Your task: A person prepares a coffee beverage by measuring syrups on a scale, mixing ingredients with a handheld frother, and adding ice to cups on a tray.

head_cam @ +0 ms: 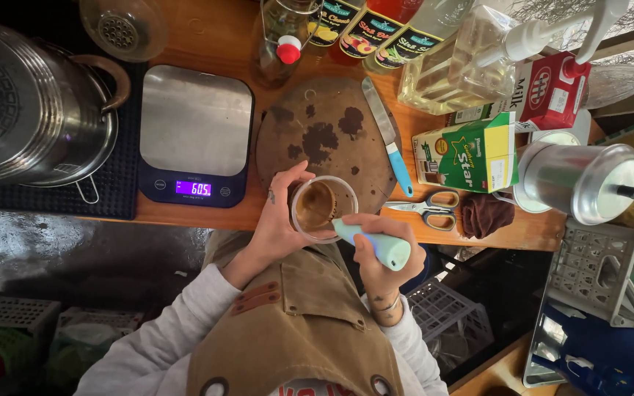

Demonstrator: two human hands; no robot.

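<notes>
Hands nearest me: my right hand (381, 253) grips a pale blue frother (373, 243), my left hand (280, 220) wraps the clear cup (323, 208) (brown liquid inside) at the counter's near edge. Farther: round board (328, 136), scale (195, 134) left.

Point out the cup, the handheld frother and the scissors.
Cup (304, 217): head view, on its clear left wall, beside the left hand (277, 220).
Handheld frother (376, 244): head view, on its pale blue handle, in the right hand (383, 260).
Scissors (434, 207): head view, on the handle loops.
</notes>
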